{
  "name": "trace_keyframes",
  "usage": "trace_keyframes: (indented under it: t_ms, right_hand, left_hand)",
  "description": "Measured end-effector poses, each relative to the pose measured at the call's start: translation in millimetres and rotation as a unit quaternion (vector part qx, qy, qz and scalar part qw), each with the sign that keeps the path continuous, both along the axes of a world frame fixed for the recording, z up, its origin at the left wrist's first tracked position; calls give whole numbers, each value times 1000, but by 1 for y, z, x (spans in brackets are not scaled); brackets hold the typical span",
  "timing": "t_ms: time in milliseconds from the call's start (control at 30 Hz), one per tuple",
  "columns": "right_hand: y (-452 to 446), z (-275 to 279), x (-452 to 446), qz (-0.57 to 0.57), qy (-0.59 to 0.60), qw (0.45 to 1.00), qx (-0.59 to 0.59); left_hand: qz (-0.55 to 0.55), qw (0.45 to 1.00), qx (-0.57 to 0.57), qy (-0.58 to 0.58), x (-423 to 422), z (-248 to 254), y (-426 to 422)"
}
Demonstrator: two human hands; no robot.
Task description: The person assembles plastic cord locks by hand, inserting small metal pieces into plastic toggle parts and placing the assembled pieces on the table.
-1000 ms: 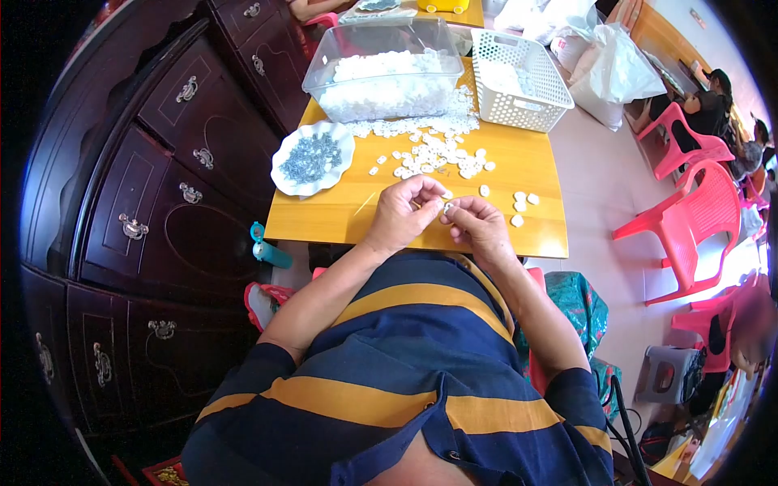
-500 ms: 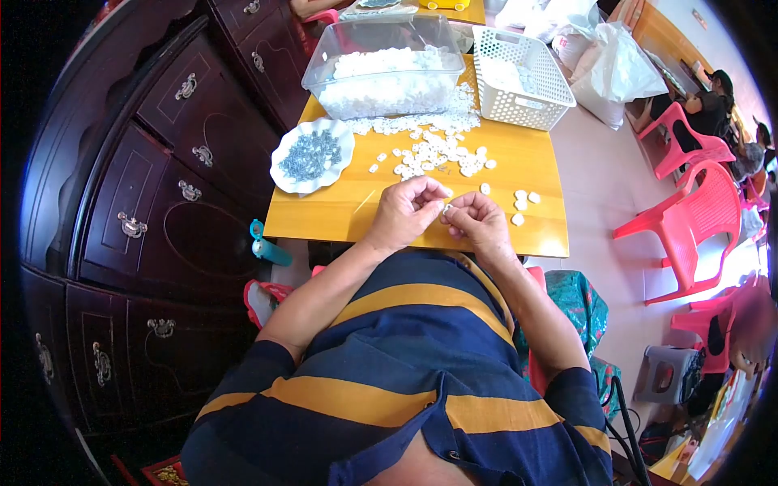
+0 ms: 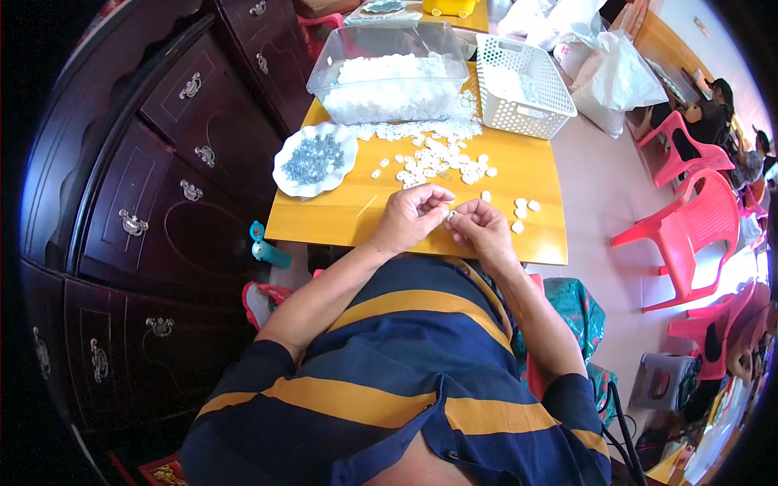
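Note:
Over the near edge of the yellow table, my two hands meet fingertip to fingertip. My right hand (image 3: 485, 230) is closed in a pinch on a small white plastic piece (image 3: 451, 215). Beside it, my left hand (image 3: 412, 217) has thumb and fingers pinched together; what they hold is too small to make out. Just beyond my hands lies a loose pile of small white plastic pieces (image 3: 429, 162). A few separate round white pieces (image 3: 520, 213) lie to the right. At the left, a scalloped white dish (image 3: 284, 180) holds many small grey-blue clear parts (image 3: 314, 159).
A clear plastic bin (image 3: 324, 89) full of white pieces and a white perforated basket (image 3: 527, 117) stand at the table's back. A thin yellowish stick (image 3: 366, 206) lies left of my hands. Dark cabinets (image 3: 170, 202) line the left; red chairs (image 3: 689, 227) and seated people are at right.
The view has shifted slightly, so the table sits a little lower. My hands stay together, with only small finger movements around the white piece.

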State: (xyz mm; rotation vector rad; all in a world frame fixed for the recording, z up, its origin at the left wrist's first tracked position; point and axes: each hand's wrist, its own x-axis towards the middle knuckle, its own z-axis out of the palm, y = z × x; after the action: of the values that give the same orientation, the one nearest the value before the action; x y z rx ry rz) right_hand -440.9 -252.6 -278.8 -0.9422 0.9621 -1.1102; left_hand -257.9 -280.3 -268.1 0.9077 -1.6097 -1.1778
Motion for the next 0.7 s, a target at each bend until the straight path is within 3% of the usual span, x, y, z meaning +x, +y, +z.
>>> trace_keyframes:
  t_ms: [67, 200, 267, 300, 367, 567, 700]
  right_hand:
    - [0, 1, -3, -16, 2, 1000, 7]
    - [-2, -1, -10, -31, 3, 1000, 6]
    - [-2, 0, -11, -43, -18, 999, 13]
    - [-2, 1, -12, -43, -18, 999, 13]
    - [-3, 3, -14, -54, -21, 998, 3]
    - [-3, 3, -16, -62, -39, 997, 5]
    - [-4, 1, -16, -62, -47, 997, 3]
  left_hand:
    - [-9, 1000, 3, 14, 3, 3, -4]
    - [24, 997, -41, -63, 14, 9, -17]
    - [30, 979, -73, -189, 15, 11, -21]
    - [30, 979, -74, -190, 14, 13, -22]
    - [24, 935, -170, -311, 10, 17, -24]
    - [30, 881, -286, -376, -7, 6, -35]
    - [13, 874, -285, -394, -9, 3, -41]
